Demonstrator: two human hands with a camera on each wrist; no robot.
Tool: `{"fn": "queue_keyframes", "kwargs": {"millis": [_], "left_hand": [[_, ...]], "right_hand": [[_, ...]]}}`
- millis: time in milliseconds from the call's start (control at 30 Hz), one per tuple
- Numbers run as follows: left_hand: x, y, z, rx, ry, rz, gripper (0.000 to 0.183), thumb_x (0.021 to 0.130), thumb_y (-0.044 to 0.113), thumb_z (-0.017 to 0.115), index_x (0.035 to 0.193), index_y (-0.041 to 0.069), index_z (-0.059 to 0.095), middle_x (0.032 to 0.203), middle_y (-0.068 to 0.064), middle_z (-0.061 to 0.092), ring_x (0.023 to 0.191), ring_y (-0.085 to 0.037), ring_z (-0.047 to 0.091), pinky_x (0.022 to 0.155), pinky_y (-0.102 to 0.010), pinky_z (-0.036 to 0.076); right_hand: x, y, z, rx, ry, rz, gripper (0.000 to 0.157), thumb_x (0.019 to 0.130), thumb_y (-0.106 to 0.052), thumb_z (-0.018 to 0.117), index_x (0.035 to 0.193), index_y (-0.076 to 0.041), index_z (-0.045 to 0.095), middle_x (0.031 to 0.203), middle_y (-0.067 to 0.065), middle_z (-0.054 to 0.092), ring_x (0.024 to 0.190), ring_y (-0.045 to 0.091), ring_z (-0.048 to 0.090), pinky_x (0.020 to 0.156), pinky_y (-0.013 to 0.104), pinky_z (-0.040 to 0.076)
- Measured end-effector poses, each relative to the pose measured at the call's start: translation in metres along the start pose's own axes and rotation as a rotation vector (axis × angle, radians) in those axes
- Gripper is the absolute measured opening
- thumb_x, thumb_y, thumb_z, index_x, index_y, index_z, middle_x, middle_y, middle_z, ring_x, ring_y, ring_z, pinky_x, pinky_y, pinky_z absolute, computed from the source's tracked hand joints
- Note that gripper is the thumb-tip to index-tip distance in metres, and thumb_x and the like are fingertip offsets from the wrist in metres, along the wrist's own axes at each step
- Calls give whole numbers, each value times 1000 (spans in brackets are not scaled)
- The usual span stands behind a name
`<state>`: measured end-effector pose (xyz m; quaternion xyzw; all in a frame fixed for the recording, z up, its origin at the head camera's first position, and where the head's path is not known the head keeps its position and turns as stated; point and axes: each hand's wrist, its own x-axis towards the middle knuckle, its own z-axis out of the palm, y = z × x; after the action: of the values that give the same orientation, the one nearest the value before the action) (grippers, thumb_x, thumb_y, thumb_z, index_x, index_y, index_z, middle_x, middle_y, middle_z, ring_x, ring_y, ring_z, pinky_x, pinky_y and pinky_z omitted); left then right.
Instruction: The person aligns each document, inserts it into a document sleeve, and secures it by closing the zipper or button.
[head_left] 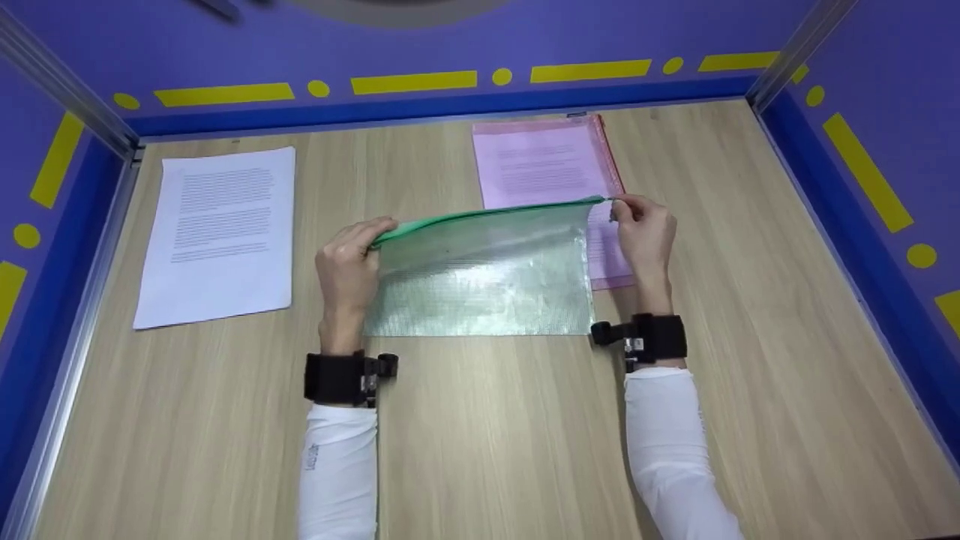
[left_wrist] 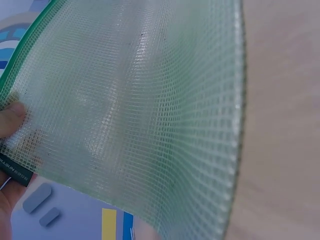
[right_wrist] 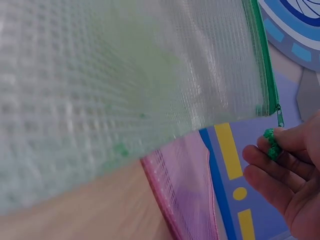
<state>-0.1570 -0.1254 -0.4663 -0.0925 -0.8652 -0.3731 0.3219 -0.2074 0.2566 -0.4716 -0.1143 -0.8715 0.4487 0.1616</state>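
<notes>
Gripping the pouch (head_left: pixel 480 289) by its left end in our left hand (head_left: pixel 347 266), its pull (right_wrist: pixel 272 144) in our right hand (head_left: pixel 648 234), we hold the gridded, translucent rectangle midway between side edges of the desk (head_left: pixel 495 442).

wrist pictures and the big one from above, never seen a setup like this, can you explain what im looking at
There is no robot here, just a person's two bare hands. The large picture comes from a camera worn on the head, looking forward and down. The other two come from small cameras worn on the wrists; the head view shows a black band on each.

The left hand grips a corner of a see-through pouch with a green zip. The right hand pinches the green cord on its zip pull.

On the table lie printed paper, at the left, and a pink pouch, partly covered in the head view, with printed text showing through.
</notes>
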Motion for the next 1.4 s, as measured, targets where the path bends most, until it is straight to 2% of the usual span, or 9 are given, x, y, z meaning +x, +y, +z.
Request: {"fn": "queue_keyframes", "kwargs": {"millis": [233, 367, 467, 600, 800, 1000, 1167, 1300, 1400], "left_hand": [[1, 3, 1, -3, -5, 10, 40, 80, -22, 57, 97, 7, 79, 100, -10, 78, 94, -29, 75, 87, -40, 60], [1, 6, 1, 0, -1, 9, 40, 80, -22, 58, 98, 7, 79, 101, -11, 78, 95, -29, 75, 88, -39, 60], [2, 7, 1, -5, 14, 11, 38, 81, -21, 59, 98, 7, 79, 101, -10, 78, 95, -29, 75, 88, -39, 60], [2, 7, 2, -26, 34, 24, 36, 82, -20, 60, 97, 7, 79, 100, -10, 78, 94, -29, 75, 88, -39, 60], [2, 8, 3, -40, 48, 41, 37, 80, -21, 59, 96, 6, 79, 98, -11, 78, 92, -29, 76, 87, -39, 60], [3, 9, 3, -42, 44, 68, 36, 80, -21, 59, 94, 6, 79, 97, -11, 78, 91, -29, 76, 86, -37, 60], [4, 9, 1, -51, 52, 76, 37, 80, -21, 59, 94, 6, 80, 97, -11, 78, 90, -28, 76, 86, -38, 60], [2, 8, -1, -48, 53, 64, 40, 79, -22, 57, 94, 7, 80, 97, -10, 79, 91, -28, 76, 86, -38, 60], [2, 8, -1, -53, 45, 54, 43, 79, -24, 54, 94, 7, 80, 98, -10, 78, 92, -28, 76, 86, -37, 60]], "right_hand": [[1, 4, -6, -38, -40, 11, 22, 97, -14, 61, 110, -1, 74, 97, 16, 73, 79, 11, 61, 65, 13, 43], [1, 5, -10, -77, -89, -23, 24, 97, -18, 63, 112, -3, 73, 102, 16, 75, 88, 18, 67, 72, 18, 48], [2, 2, -12, -65, -109, -73, 27, 96, -20, 65, 117, -3, 72, 111, 16, 74, 100, 25, 70, 87, 30, 55], [2, -5, -14, -30, -113, -167, 34, 92, -20, 70, 121, -2, 69, 123, 18, 70, 117, 32, 66, 103, 45, 51], [-4, -21, -14, -57, -153, -313, 42, 89, -20, 74, 127, -4, 65, 127, 19, 66, 125, 35, 59, 109, 49, 44], [-11, -45, -3, -91, -285, -478, 54, 88, -27, 76, 135, -5, 60, 134, 18, 61, 130, 34, 54, 113, 48, 40], [-12, -67, 13, -259, -434, -625, 64, 85, -36, 77, 138, -7, 57, 138, 19, 58, 133, 37, 49, 116, 52, 35], [-8, -77, 26, -375, -532, -746, 60, 88, -39, 74, 136, -8, 58, 136, 20, 59, 132, 39, 50, 118, 59, 30], [-3, -79, 31, -397, -587, -760, 53, 91, -38, 70, 134, -9, 61, 130, 17, 63, 126, 37, 56, 114, 56, 37]]}}
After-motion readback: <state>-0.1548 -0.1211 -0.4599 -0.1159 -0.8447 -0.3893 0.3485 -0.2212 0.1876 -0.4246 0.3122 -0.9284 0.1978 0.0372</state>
